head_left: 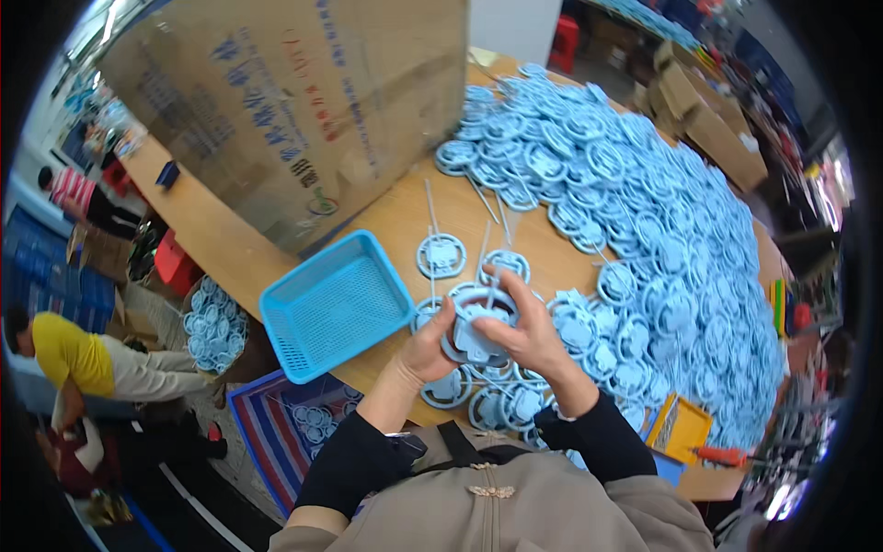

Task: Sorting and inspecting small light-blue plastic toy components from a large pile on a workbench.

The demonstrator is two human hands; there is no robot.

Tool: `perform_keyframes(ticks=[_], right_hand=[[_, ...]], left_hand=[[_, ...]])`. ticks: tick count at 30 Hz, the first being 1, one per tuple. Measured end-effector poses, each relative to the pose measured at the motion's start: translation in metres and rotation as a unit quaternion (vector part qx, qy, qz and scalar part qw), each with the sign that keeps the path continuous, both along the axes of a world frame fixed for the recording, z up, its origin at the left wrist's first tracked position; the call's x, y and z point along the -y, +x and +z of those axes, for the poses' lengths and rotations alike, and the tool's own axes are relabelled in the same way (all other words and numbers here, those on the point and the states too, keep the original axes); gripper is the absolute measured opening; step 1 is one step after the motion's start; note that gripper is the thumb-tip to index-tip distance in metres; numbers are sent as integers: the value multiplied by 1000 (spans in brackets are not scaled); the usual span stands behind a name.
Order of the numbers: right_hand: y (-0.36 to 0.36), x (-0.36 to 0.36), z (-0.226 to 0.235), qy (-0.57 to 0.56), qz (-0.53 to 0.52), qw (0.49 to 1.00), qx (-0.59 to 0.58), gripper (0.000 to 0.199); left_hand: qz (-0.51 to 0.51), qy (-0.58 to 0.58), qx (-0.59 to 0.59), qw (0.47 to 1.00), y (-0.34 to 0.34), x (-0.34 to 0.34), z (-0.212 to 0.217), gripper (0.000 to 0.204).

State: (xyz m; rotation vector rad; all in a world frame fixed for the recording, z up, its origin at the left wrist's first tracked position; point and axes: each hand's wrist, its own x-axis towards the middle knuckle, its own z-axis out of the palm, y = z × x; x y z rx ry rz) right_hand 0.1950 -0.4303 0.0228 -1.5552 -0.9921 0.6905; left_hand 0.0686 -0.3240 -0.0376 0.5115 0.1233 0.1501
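Observation:
Both hands hold a light blue round plastic part above the table, close to my body. My left hand grips its left edge, thumb along the rim. My right hand closes on its right side, with the thumb over the front and the index finger reaching to the top. Just beyond my hands lie similar round parts, one a light blue ring piece with a thin rod attached. More such pieces lie under and in front of my hands. The fingers behind the held part are hidden.
A blue mesh basket sits left of my hands. Behind it stands a large cardboard box. A big heap of blue parts covers the right side. A yellow tray and a red-handled tool lie at right. People are at left.

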Motion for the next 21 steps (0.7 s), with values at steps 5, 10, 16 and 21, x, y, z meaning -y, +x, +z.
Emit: perform_keyframes(ticks=[5,10,16,21], right_hand=[[17,18,-9,42,-111,950,288,49],[16,36,-14,33,17,935,352,29],[21,40,-6,-9,64,914,400,24],[20,37,-7,-34,86,889,448,23]], left_hand=[[36,-34,-82,995,22,19,3,50],[36,-4,-78,996,16,19,-3,47],[1,-15,-86,996,17,20,1,46],[-4,24,-117,993,18,18,-11,44]])
